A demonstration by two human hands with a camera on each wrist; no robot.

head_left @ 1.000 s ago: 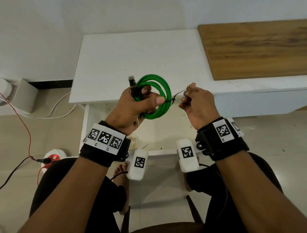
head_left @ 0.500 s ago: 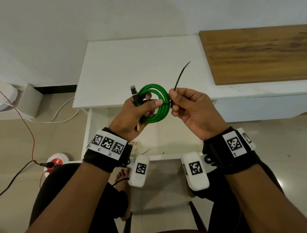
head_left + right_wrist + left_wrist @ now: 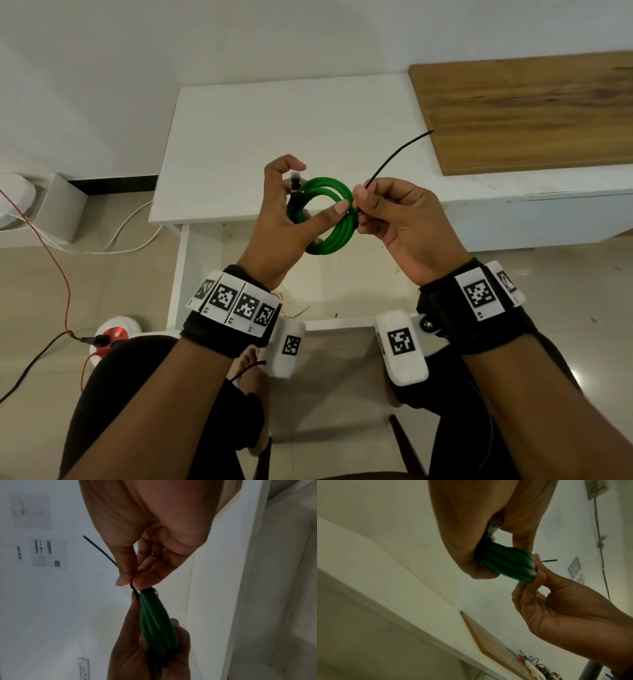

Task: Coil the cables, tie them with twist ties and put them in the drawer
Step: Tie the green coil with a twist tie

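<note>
Green ethernet cable coil (image 3: 330, 219), which we are gripping above the desk (image 3: 274, 130) in our left hand (image 3: 284, 222), may spring loose if the black twist tie (image 3: 394, 159) our right hand (image 3: 400, 222) is pinching slips.

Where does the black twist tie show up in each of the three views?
Head: black twist tie, centre, rising up-right from the right hand.
Left wrist: short tip, right of centre.
Right wrist: slanting line, upper left.
Shared landmark: green cable coil.
</note>
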